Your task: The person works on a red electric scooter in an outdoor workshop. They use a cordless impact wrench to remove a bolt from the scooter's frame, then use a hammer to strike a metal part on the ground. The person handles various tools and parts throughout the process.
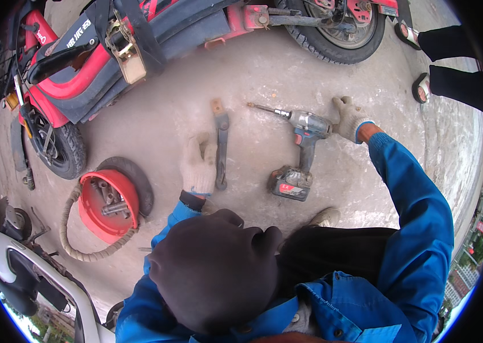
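At the left we see a red bucket point(122, 183) with metal sockets point(114, 210) inside, on the floor point(247, 74). Next comes our gloved left hand point(197, 170); its grip is loosely open, a gap showing between the digits, and holds nothing we can see. Just beside it lies a flat metal bar point(222, 146); whether we touch it, we cannot tell. We judge the step in hand to be handling these tools; lifting the bar would call for closing the left grip around it. Further right, a power driver point(308, 134) rests on the floor. Our gloved right hand point(349, 121) is at its rear end, fingers partly curled; we cannot tell whether that grip is closed on it.
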